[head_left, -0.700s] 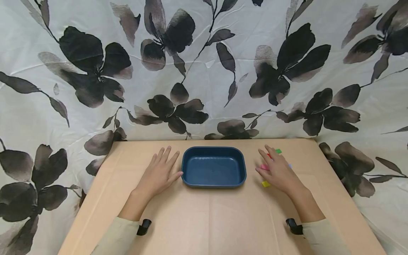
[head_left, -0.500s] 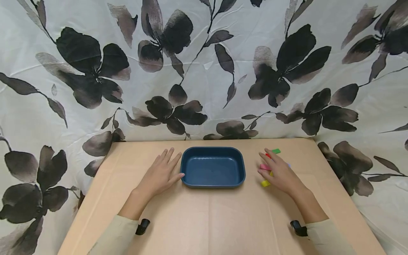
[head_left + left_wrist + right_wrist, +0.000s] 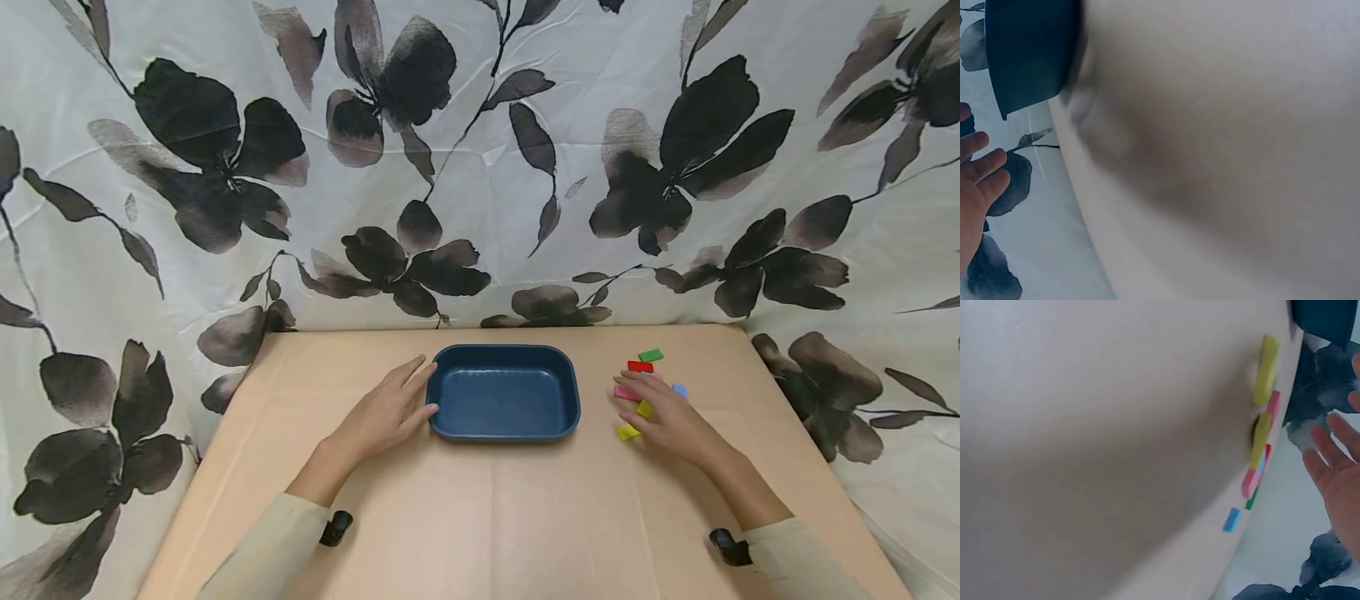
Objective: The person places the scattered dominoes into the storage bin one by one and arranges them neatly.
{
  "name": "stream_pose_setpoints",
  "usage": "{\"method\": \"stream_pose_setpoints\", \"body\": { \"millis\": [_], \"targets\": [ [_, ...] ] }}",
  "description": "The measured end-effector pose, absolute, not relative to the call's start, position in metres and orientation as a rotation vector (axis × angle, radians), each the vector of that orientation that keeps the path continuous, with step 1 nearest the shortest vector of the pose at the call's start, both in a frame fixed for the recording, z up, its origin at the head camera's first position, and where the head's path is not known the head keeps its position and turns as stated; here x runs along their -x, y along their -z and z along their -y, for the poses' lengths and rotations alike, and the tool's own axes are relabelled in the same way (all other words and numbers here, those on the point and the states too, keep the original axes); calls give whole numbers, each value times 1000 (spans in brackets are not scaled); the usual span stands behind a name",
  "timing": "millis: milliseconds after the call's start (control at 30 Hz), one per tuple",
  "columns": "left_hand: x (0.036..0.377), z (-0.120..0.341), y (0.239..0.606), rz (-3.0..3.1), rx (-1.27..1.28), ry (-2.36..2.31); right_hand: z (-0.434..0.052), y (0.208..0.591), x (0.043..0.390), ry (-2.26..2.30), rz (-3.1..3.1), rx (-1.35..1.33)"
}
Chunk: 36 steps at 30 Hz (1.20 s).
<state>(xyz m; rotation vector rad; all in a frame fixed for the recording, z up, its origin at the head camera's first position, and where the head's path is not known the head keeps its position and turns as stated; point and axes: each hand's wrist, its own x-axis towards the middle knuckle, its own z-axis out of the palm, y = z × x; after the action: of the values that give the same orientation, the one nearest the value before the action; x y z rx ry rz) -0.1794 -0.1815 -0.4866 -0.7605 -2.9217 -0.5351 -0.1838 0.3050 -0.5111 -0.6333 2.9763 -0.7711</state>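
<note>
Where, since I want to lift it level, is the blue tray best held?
Likely the rim at both short ends of the blue tray, approached from left and right: it sits flat, longer sideways, with outward-flaring walls.

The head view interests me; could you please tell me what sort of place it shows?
Probably an indoor tabletop workspace, judging by the table, the flowered cloth behind it, and the tray and coloured blocks on it.

Both wrist views crop the blue tray (image 3: pixel 1032 56) and the person's hands (image 3: pixel 1342 487).
</note>
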Motion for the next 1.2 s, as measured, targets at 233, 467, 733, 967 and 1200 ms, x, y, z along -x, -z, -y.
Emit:
{"method": "stream_pose_setpoints", "body": {
  "millis": [233,467,733,967,1200],
  "targets": [
    [181,182,489,2864,655,809,-307,513,165,817,-2918,511],
    [182,184,490,2789,528,1170,-305,516,145,794,-2913,508],
    [180,185,489,2840,312,1497,-303,518,122,763,-2908,537],
    [175,190,494,2788,177,1789,-296,520,103,742,-2892,512],
    [169,195,495,2752,178,1882,-284,519,83,716,-2890,428]
  ]
}}
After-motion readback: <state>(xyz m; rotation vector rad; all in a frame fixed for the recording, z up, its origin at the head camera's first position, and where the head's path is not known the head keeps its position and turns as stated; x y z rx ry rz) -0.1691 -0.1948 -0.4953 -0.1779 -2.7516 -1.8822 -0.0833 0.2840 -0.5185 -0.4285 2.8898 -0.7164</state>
